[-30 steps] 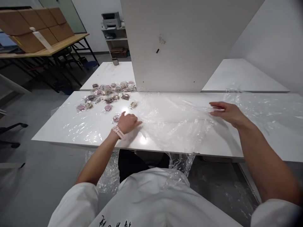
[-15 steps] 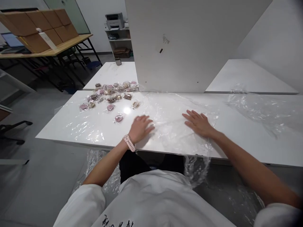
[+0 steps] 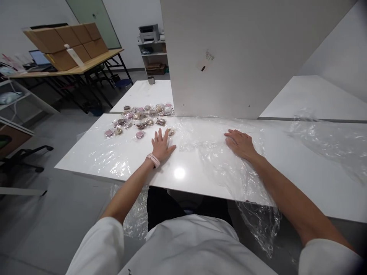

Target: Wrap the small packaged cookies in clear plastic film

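Observation:
My left hand (image 3: 161,147), with a pink wristband, is spread with its palm down over the white table (image 3: 160,175). Its fingertips are close to a small clear-wrapped packet (image 3: 171,131) with brownish contents, partly behind the fingers. A pink wrapped packet (image 3: 140,135) lies just left of them. On the right, my right hand (image 3: 240,143) rests palm down on thin clear plastic film (image 3: 219,160), fingers stretched to the left and slightly bent. This film hangs over the front edge. Several more small wrapped packets (image 3: 140,114), pink and brown, are heaped at the back left.
A tall white panel (image 3: 212,76) stands along the table's back edge. More clear film (image 3: 335,141) lies at the right. Further off are a metal cup (image 3: 151,80), cardboard boxes (image 3: 69,42) on a wooden desk, and a printer (image 3: 149,33) on a shelf.
My left hand has moved left and away from me, toward the packets. The nearest pink packet is no longer visible. The film by my right hand has shifted and hangs lower over the edge.

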### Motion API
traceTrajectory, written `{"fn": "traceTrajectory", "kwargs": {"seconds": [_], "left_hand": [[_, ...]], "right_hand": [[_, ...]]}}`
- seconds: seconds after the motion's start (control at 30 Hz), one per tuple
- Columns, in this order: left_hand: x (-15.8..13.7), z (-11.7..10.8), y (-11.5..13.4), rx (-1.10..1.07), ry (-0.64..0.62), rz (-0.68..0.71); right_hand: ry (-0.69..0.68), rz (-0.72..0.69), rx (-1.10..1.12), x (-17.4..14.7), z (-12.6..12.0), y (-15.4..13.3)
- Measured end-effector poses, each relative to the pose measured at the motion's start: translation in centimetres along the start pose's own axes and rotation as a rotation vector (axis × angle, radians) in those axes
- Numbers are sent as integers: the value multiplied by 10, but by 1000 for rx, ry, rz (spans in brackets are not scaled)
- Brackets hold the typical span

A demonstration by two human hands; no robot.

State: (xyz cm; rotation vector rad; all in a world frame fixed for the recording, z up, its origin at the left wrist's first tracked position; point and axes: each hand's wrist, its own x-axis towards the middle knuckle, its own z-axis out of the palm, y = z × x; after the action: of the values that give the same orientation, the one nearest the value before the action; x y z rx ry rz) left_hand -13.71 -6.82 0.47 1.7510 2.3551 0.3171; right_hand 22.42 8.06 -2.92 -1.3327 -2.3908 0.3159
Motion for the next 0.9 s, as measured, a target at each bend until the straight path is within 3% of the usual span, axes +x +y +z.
{"fn": "traceTrajectory", "kwargs": {"seconds": [0.13, 0.27, 0.53, 0.6, 0.7, 0.77, 0.83, 0.9], "left_hand": [[47, -1, 11, 39, 79, 62], [70, -2, 5, 104, 158, 179], [54, -6, -11, 50, 228, 21], [43, -13, -16, -22, 258, -35], [24, -35, -27, -147, 346, -71], [12, -55, -32, -214, 446, -36], [1, -77, -30, -275, 544, 18], [-10, -98, -19, -346, 604, 79]], "right_hand": [[-19, -6, -11, 0, -5, 3], [-70, -23, -70, 0, -7, 2], [-199, -107, -141, 3, -10, 7], [-174, -119, -160, 4, -18, 2], [-33, -198, -164, 4, -37, -25], [-13, -270, -124, -2, -45, -55], [-148, -327, -40, -14, -45, -91], [-403, -450, 90, -34, -37, -128]]}}
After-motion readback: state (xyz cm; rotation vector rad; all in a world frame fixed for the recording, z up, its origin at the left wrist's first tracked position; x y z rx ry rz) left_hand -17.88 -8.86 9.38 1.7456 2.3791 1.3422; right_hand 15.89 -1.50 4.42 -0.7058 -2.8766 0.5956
